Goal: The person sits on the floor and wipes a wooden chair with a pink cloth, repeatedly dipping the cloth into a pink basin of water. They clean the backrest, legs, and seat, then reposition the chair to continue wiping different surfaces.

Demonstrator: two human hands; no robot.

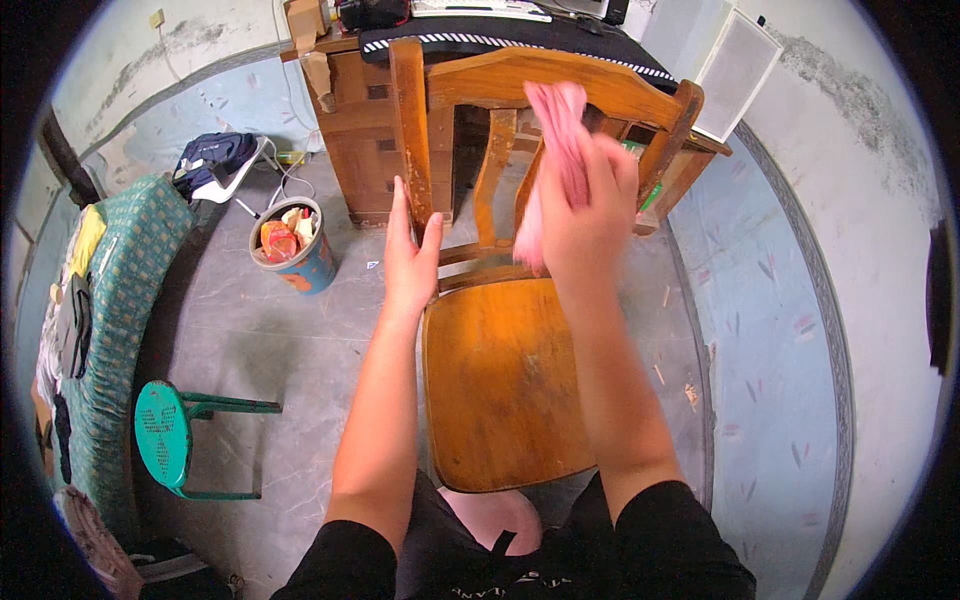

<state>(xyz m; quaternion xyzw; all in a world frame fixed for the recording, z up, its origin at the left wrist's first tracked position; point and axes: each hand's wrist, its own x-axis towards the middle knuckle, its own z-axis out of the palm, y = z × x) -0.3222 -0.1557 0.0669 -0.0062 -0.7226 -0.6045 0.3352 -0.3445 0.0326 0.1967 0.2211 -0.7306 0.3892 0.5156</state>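
A wooden chair [502, 382] stands right before me, its seat towards me and its slatted back beyond. My left hand [412, 255] is at the left back post [409, 112], with the thumb on one side and straight fingers on the other. Bunched in my right hand [589, 206] is a pink cloth [559, 127], its ends sticking out above and below the fist. Both hand and cloth look blurred. They are in front of the chair's back slats, below the top rail [480, 81]; whether the cloth touches the wood cannot be told.
Behind the chair is a wooden desk [352, 150] with a keyboard [480, 9]. A filled waste bin [300, 262] stands to the left. Nearer lies a green stool [161, 435] on its side, beside a covered bed [135, 262]. A wall [757, 337] runs along the right.
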